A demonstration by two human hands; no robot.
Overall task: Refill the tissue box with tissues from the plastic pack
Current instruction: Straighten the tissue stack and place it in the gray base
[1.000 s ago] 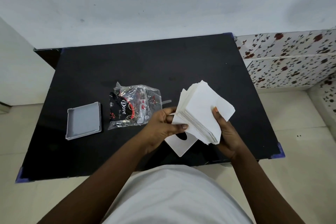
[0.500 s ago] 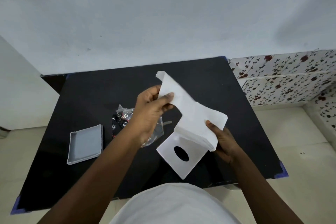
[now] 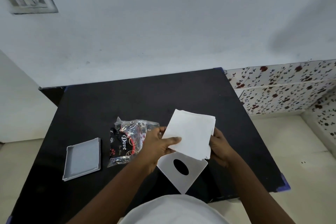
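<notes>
A white stack of tissues (image 3: 191, 132) is held flat above the black table (image 3: 145, 96). My left hand (image 3: 158, 142) grips its left edge, thumb on top. My right hand (image 3: 221, 146) holds its right edge from underneath. Just below the stack lies the white tissue box piece with an oval hole (image 3: 181, 168), partly covered by the tissues. The crumpled clear plastic pack (image 3: 127, 138) with black print lies to the left of my left hand, which hides its right end.
A shallow grey tray-like box part (image 3: 82, 158) lies open side up at the left of the table. A white wall rises behind the table. Flowered tiles (image 3: 281, 89) and pale floor are to the right.
Half a second ago my left hand had a top tissue lifted high off the stack. Now that hand is back down and the tissues lie together as one flat stack between both hands.
</notes>
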